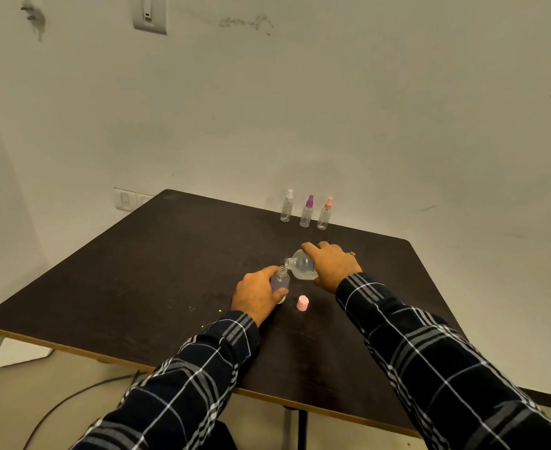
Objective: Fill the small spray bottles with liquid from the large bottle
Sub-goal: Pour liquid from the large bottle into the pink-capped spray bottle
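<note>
**A:** Where's the one being filled?

**B:** The small clear plastic bottle [280, 280], neck open, is upright and seems to rest on the dark brown table [170, 271]. The left hand [256, 295] grips its body from the left, fingers curled round it.

**A:** And the source?

**B:** The large clear plastic bottle [301, 266] is just right of the small bottle and a little beyond it. The right hand [332, 266] grips it from above, fingers curled over the body. It's tipped nearly onto its side, with its long axis running right to left and its mouth aimed at the small bottle's neck.

**A:** Is the mouth over the opening?

**B:** Very close, just above and slightly right of it. I can't tell whether liquid is flowing. I'd judge the pour depends on the mouth sitting squarely over that narrow neck.

**A:** Anything nearby?

**B:** A pink plastic cap [302, 303] lies just right of the small bottle, on the near side. Well beyond the bottle stand three capped spray bottles: white-topped [286, 206], purple-topped [307, 212] and pink-topped [325, 214].
</note>
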